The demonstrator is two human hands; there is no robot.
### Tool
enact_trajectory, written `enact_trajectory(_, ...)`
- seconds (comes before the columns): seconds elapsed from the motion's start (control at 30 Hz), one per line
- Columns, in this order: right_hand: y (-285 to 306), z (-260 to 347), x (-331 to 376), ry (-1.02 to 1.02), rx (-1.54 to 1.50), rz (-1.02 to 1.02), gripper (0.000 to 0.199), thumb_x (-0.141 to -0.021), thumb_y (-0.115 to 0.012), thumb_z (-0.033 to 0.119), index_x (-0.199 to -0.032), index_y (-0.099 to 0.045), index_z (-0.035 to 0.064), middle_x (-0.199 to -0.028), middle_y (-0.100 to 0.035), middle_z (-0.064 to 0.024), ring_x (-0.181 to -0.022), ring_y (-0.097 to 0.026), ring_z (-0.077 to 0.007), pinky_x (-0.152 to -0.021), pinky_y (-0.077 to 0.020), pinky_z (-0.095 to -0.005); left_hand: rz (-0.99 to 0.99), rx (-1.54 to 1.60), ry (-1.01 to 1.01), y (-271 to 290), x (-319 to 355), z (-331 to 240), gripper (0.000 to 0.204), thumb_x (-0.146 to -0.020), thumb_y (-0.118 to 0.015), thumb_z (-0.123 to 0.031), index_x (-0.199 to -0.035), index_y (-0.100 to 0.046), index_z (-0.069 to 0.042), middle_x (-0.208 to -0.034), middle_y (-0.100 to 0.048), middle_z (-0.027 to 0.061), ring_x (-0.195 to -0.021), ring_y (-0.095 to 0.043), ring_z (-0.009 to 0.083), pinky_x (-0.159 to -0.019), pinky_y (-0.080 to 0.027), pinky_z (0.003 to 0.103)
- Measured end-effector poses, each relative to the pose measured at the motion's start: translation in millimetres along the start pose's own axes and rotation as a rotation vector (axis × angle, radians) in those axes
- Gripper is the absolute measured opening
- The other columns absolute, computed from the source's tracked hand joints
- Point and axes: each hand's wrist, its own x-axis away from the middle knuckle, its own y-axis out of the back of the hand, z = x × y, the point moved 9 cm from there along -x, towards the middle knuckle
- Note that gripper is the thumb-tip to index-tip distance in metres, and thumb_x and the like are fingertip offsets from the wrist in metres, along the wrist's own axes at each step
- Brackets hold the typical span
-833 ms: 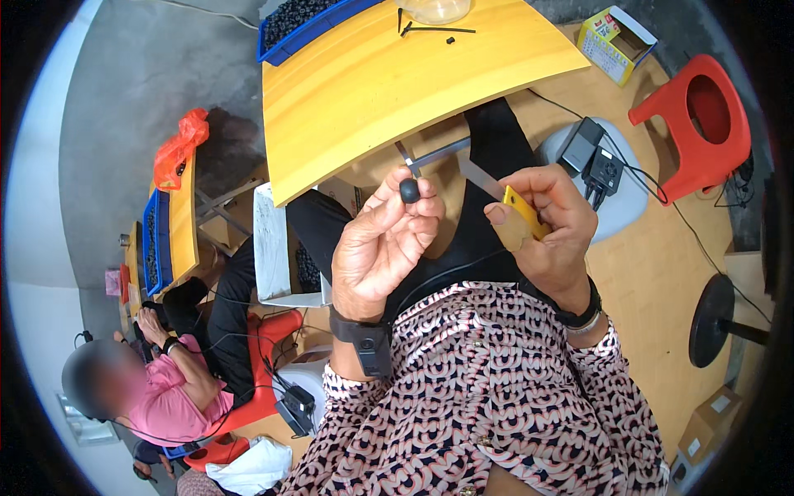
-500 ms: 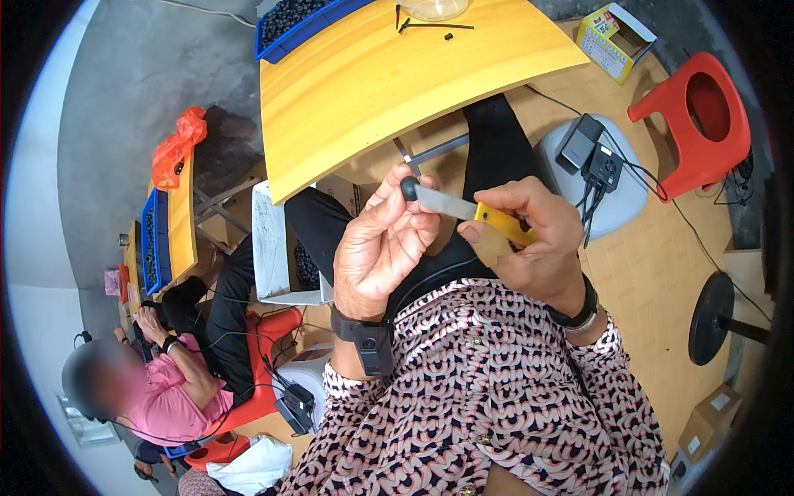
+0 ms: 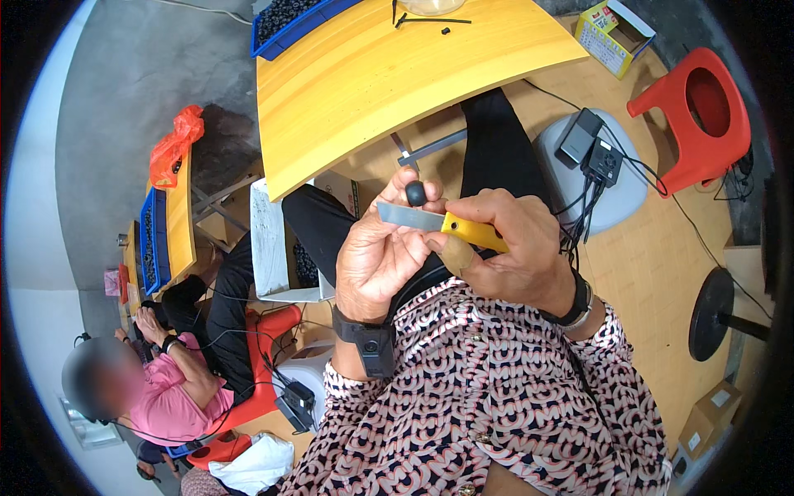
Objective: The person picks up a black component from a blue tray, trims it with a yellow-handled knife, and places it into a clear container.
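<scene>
Head view showed two bare hands close together, past the near edge of the yellow table (image 3: 413, 91). The left hand (image 3: 372, 260) was pinched at the top, with a small black ball (image 3: 415, 193) held up in its fingertips. The ball was above the lap, apart from the table. The right hand (image 3: 521, 248) was wrapped around the yellow handle (image 3: 478, 233) of a knife. The flat, shiny blade (image 3: 409, 217) pointed left and crossed in front of the left fingers, just below the ball. I could not tell if the blade touched the ball.

On the table were a blue tray (image 3: 302, 37) full of little black bits, a thin black stick (image 3: 442, 20) and part of a clear bowl (image 3: 430, 7). A white box (image 3: 270, 240) stood under the table's left corner. On the right were a red stool (image 3: 666, 157) and a pale seat (image 3: 616, 211) with black gadgets (image 3: 608, 164) on it. To the left sat a person in a pink shirt (image 3: 178, 397).
</scene>
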Motion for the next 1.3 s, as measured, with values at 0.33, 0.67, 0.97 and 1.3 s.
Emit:
enact_trajectory(0.33, -2.5, -4.9, 2.8, -0.014, 0.022, -0.019, 0.025, -0.072, -0.072, 0.015, -0.085, -0.054, 0.0037, -0.066, -0.056, -0.0070, -0.052, -0.059, -0.0204, -0.044, -0.0426, -0.0287, 0.014, -0.016, -0.002, -3.5, 0.5, 1.9, 0.036, -0.077, -0.061, 0.000, -0.111, -0.050, -0.004, -0.106, -0.052, 0.0153, -0.103, -0.052, 0.0244, -0.080, -0.051, 0.036)
enact_trajectory(0.67, -2.8, -4.9, 1.5, -0.002, 0.011, -0.018, 0.026, -0.071, -0.072, 0.014, -0.086, -0.053, 0.0029, -0.066, -0.057, -0.0085, -0.052, -0.059, -0.0213, -0.043, -0.0439, -0.0291, -0.003, -0.038, -0.006, -2.6, 1.0, 2.0, 0.035, -0.077, -0.061, 0.001, -0.110, -0.050, -0.003, -0.105, -0.052, 0.0150, -0.101, -0.053, 0.0245, -0.081, -0.051, 0.035)
enact_trajectory(0.97, -2.9, -5.2, 1.6, -0.008, 0.011, -0.010, 0.026, -0.072, -0.072, 0.014, -0.086, -0.053, 0.0028, -0.067, -0.058, -0.0086, -0.052, -0.060, -0.0211, -0.043, -0.0438, -0.0290, -0.026, -0.067, -0.022, -0.3, 1.6, 0.7, 0.035, -0.077, -0.061, 0.001, -0.110, -0.050, -0.004, -0.105, -0.052, 0.0148, -0.100, -0.054, 0.0241, -0.081, -0.050, 0.034)
enact_trajectory(1.3, -2.4, -6.1, 2.7, -0.002, 0.025, -0.017, 0.027, -0.072, -0.072, 0.015, -0.086, -0.053, 0.0030, -0.067, -0.059, -0.0082, -0.053, -0.060, -0.0206, -0.043, -0.0435, -0.0287, -0.033, -0.061, -0.019, -1.2, 1.9, 1.3, 0.035, -0.077, -0.061, 0.001, -0.110, -0.049, -0.003, -0.103, -0.053, 0.0146, -0.099, -0.054, 0.0233, -0.081, -0.050, 0.033)
